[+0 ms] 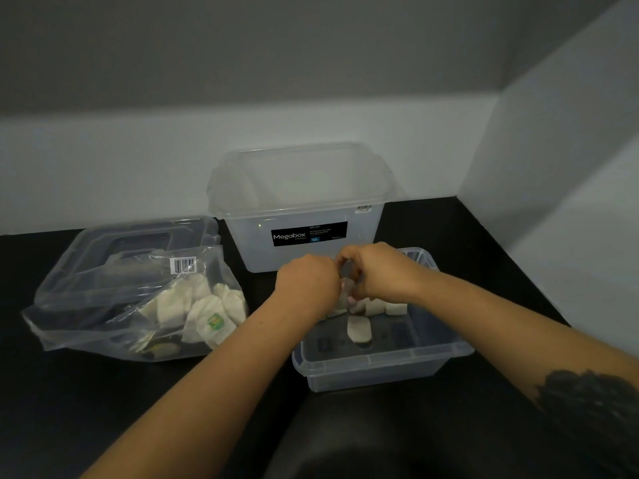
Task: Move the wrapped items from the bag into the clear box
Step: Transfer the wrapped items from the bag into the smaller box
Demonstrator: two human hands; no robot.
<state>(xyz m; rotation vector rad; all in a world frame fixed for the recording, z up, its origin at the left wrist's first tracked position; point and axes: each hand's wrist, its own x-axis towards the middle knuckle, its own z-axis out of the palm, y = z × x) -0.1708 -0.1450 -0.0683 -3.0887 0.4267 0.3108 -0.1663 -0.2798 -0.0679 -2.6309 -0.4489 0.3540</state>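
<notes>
Both hands over shallow clear box (380,361), lower centre. Left hand (307,285) and right hand (380,271) curled, jointly pinching wrapped item (346,285); grip narrow. Remaining wrapped items (204,305) in bag (103,305), left. Likely light, soft, crinkly-slick: pinch body, not wrapper edge.

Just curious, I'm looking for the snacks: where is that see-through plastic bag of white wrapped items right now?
The see-through plastic bag of white wrapped items lies on the black table's left side, partly on a clear lid, left of both hands.
</notes>
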